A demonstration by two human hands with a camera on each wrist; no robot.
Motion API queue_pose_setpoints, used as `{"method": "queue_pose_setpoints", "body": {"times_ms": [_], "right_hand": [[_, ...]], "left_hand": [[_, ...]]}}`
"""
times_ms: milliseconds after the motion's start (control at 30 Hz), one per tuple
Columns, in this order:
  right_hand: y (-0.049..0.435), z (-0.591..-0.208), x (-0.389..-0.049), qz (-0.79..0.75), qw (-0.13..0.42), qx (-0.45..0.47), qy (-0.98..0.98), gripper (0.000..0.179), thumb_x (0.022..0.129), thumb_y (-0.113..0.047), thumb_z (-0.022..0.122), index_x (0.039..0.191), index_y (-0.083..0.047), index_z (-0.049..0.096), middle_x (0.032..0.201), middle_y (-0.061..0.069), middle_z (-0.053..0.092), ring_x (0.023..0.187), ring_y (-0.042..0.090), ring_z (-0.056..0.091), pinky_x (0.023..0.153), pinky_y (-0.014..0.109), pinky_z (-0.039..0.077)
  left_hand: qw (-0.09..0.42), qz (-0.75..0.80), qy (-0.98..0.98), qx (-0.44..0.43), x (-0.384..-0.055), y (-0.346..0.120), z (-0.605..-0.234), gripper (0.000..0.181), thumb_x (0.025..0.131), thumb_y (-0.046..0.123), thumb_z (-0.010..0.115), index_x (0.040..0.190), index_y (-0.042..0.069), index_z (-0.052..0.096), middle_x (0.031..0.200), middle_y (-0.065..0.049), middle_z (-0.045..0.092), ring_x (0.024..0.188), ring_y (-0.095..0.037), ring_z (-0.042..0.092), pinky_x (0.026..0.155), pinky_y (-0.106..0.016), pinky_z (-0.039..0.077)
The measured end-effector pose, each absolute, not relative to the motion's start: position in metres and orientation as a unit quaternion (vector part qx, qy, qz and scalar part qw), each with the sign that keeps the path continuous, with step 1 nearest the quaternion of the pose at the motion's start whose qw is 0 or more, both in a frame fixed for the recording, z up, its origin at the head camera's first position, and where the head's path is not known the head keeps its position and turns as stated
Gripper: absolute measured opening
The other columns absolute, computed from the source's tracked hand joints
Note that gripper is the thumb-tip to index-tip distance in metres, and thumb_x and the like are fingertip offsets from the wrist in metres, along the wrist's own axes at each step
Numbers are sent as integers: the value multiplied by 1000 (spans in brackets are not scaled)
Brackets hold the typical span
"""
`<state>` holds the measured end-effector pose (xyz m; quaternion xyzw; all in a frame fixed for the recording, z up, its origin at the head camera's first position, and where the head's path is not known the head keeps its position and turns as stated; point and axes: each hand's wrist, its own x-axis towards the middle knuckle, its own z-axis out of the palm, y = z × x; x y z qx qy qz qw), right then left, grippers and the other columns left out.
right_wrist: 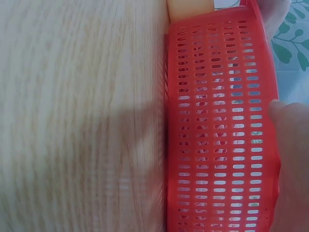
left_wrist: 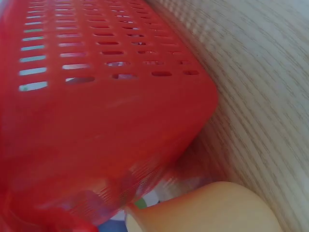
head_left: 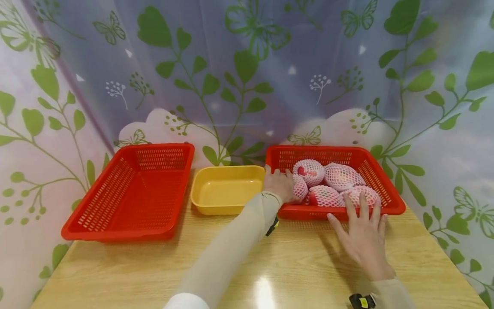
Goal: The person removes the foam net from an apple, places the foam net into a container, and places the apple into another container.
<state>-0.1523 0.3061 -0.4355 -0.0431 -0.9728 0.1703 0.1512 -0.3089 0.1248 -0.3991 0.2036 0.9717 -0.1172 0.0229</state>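
Several rounded, fruit-like pieces in pink foam nets [head_left: 341,177] lie in the right red basket [head_left: 393,201]; red skin shows on some, but their kind is unclear. My left hand [head_left: 278,185] rests over that basket's left rim, beside the leftmost netted piece [head_left: 299,188] and partly covering it. Its thumb is hidden, and its grip cannot be made out. With fingers spread, my right hand [head_left: 362,236] reaches over the front rim, fingertips at the front right netted piece [head_left: 362,194]. In the right wrist view, the right thumb [right_wrist: 289,121] lies at the basket's rim.
A yellow tray [head_left: 225,210] stands between the baskets, close to the right one. At the left is another red basket [head_left: 115,235] with nothing in it. All stand on a wooden table [head_left: 301,266], before a leaf-patterned curtain [head_left: 216,86].
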Motion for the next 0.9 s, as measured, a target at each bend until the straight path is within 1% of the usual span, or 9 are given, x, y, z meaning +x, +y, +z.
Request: {"method": "queue_pose_setpoints", "body": {"times_ms": [100, 267, 333, 433, 533, 700, 900], "right_hand": [[306, -435, -152, 168, 155, -40, -973, 79, 101, -61, 41, 161, -12, 22, 164, 32, 6, 148, 57, -11, 112, 78, -4], [307, -435, -152, 170, 161, -39, -971, 77, 102, -59, 40, 161, -12, 22, 163, 33, 8, 149, 57, -11, 112, 78, -5], [307, -435, -152, 170, 160, -39, -972, 77, 102, -59, 40, 161, -12, 22, 163, 33, 8, 149, 57, -11, 112, 78, -5], [307, -435, -152, 170, 154, -40, -973, 77, 103, -59, 39, 161, -12, 22, 164, 33, 8, 149, 57, -11, 112, 78, -4], [306, -435, -152, 171, 150, -41, -973, 76, 104, -59, 36, 160, -11, 23, 164, 32, 7, 149, 56, -12, 111, 78, -5], [306, -436, -152, 175, 151, -42, -972, 74, 105, -58, 33, 160, -10, 24, 164, 32, 7, 149, 56, -12, 111, 78, -5], [306, -436, -152, 174, 158, -40, -971, 73, 105, -57, 35, 159, -9, 26, 162, 34, 10, 149, 58, -10, 111, 79, -4]], "left_hand": [[26, -120, 972, 201, -311, 127, -399, 94, 82, 77, 58, 154, 20, 40, 146, 2, 57, 133, -21, 49, 119, -57, 17], [20, -85, 978, 189, -313, 128, -399, 92, 76, 77, 67, 148, 24, 44, 136, 3, 64, 128, -21, 53, 119, -55, 17], [22, -77, 980, 184, -312, 128, -398, 97, 73, 78, 69, 150, 25, 41, 138, 3, 63, 129, -21, 53, 120, -55, 17], [26, -80, 979, 185, -312, 127, -399, 101, 72, 78, 69, 153, 26, 38, 144, 3, 58, 133, -20, 51, 120, -55, 17], [29, -94, 977, 189, -313, 127, -400, 101, 73, 78, 69, 153, 25, 39, 148, 3, 54, 136, -20, 47, 121, -56, 17], [28, -98, 977, 189, -314, 127, -402, 95, 71, 78, 70, 145, 22, 50, 141, 2, 57, 134, -20, 47, 121, -56, 16], [17, -65, 979, 194, -312, 125, -401, 96, 70, 75, 74, 145, 22, 46, 137, 2, 62, 127, -20, 54, 121, -56, 17]]}}
